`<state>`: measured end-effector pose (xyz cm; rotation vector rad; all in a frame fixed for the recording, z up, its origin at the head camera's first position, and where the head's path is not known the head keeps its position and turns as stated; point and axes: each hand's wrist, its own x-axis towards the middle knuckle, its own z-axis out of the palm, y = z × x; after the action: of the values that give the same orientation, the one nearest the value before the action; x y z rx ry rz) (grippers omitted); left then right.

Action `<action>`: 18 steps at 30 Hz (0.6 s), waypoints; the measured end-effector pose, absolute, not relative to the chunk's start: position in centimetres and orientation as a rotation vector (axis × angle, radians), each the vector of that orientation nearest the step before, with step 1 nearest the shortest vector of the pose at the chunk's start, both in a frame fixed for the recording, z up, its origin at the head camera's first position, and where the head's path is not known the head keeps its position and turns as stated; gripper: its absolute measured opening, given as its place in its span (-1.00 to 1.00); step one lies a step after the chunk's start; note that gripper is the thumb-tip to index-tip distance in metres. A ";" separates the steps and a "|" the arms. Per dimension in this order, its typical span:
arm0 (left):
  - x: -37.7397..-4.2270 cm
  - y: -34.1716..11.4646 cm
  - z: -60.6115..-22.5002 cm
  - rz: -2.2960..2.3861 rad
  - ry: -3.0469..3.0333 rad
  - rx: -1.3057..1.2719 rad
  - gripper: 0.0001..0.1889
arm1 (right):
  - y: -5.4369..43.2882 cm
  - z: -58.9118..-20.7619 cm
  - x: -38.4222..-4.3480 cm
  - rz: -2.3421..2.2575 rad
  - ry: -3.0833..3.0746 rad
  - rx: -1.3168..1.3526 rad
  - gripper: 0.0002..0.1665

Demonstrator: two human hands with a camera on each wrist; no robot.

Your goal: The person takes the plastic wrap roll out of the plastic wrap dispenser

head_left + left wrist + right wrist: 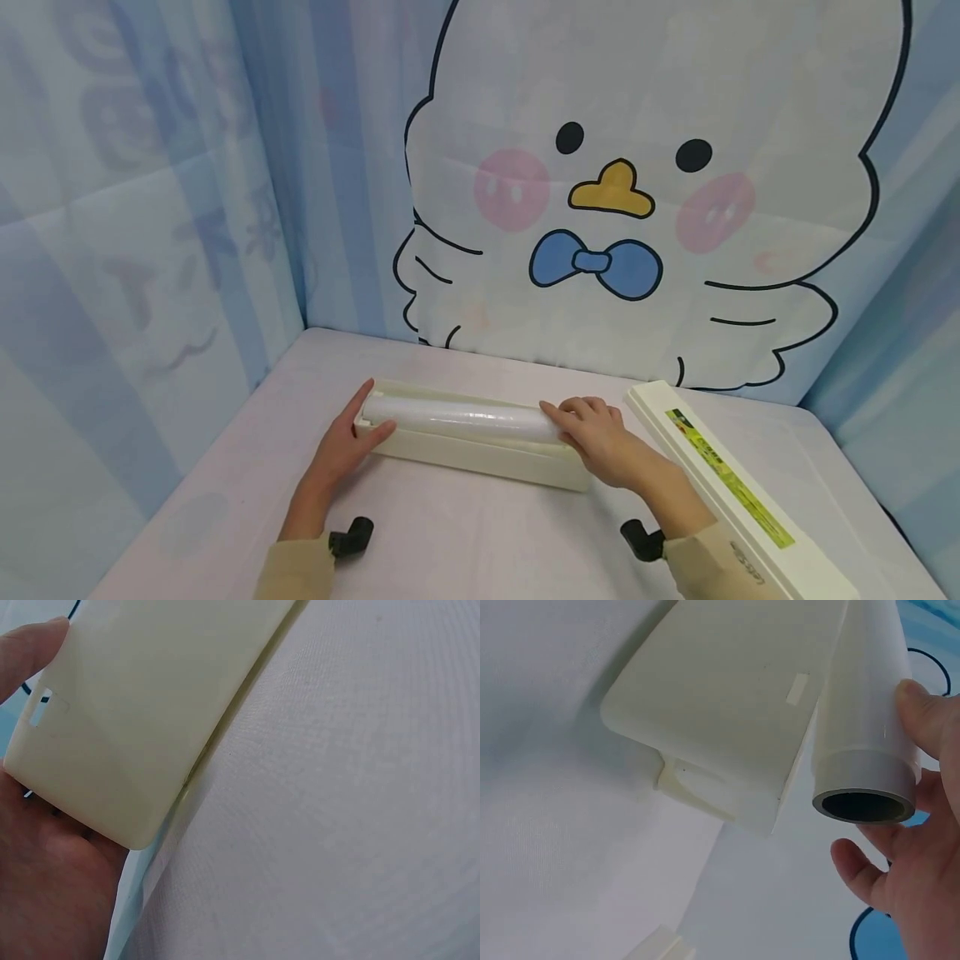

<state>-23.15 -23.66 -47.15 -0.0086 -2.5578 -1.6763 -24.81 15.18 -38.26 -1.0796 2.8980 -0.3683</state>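
A pale cream, long narrow box (480, 461) lies on the table with its top uncovered. Inside it is a roll of clear plastic wrap (465, 417), its right end raised above the box. My left hand (337, 454) grips the box's left end, thumb over the front wall. In the left wrist view, the palm sits against the end of the box (157, 712). My right hand (609, 443) holds the roll's right end between thumb and fingers. The right wrist view shows the roll's hollow tube end (864, 806) apart from the box corner.
A long cream lid (757, 533) with a yellow-green label (727, 475) lies slanted at the right, beside my right forearm. Black wrist mounts (352, 537) show at both sleeves. Blue and white curtains (150, 250) enclose the pale table (465, 542).
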 end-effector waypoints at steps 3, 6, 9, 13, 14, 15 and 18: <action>-23.1 -23.6 -47.1 -1.679 -2.561 -0.006 -0.11 | 15.1 -37.9 -24.6 -0.436 2.868 -1.049 -0.39; -23.0 -23.6 -47.0 -1.678 -2.568 -0.003 -0.11 | 14.9 -37.6 -24.4 -0.487 2.845 -1.024 -0.38; -23.0 -23.6 -46.9 -1.671 -2.572 -0.005 -0.11 | 14.8 -37.4 -24.3 -0.512 2.830 -1.022 -0.39; -23.0 -23.6 -47.0 -1.675 -2.564 -0.008 -0.11 | 14.8 -37.3 -24.2 -0.503 2.848 -1.048 -0.42; -23.0 -23.6 -47.1 -1.676 -2.562 -0.008 -0.11 | 14.7 -37.3 -24.1 -0.506 2.854 -1.048 -0.42; -23.0 -23.6 -47.1 -1.675 -2.561 -0.006 -0.11 | 14.7 -37.3 -24.1 -0.509 2.861 -1.043 -0.43; -23.0 -23.6 -47.1 -1.667 -2.563 -0.012 -0.11 | 14.5 -37.4 -24.0 -0.513 2.871 -1.021 -0.43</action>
<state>-23.04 -23.64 -47.13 -0.0117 -2.5630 -1.6666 -24.05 14.55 -37.39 -1.0214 2.8712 -0.5134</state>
